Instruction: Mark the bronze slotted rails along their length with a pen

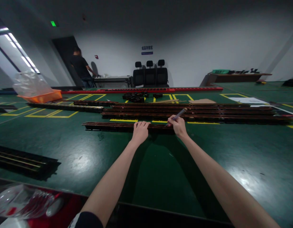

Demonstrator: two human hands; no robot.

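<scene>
Slip hazard: the left hand rested on the dark rail strip with its fingers side by side over the top edge. Light or uneven pressure there could have let the strip turn or slide on the desk. The fingers of the right hand were closed around a pen, its lower end directed down at the strip, to the right of the left fingers. A push from the pen could have skewed the strip or made the tip skid off its narrow ridges.

Contact hazard: the rail stack lay just beyond the right fingers; a forward slip could have knocked the knuckles or the pen against it.

Visibility limits: whether the left thumb pinched the strip could not be told. The pen tip was too small and dark to confirm contact or any mark. The right fingers and wrist partly covered the strip's right end. Dark surfaces hid the profile of the strip. Far left of the left fingers, another rail bundle was cut off by the view's edge.
</scene>
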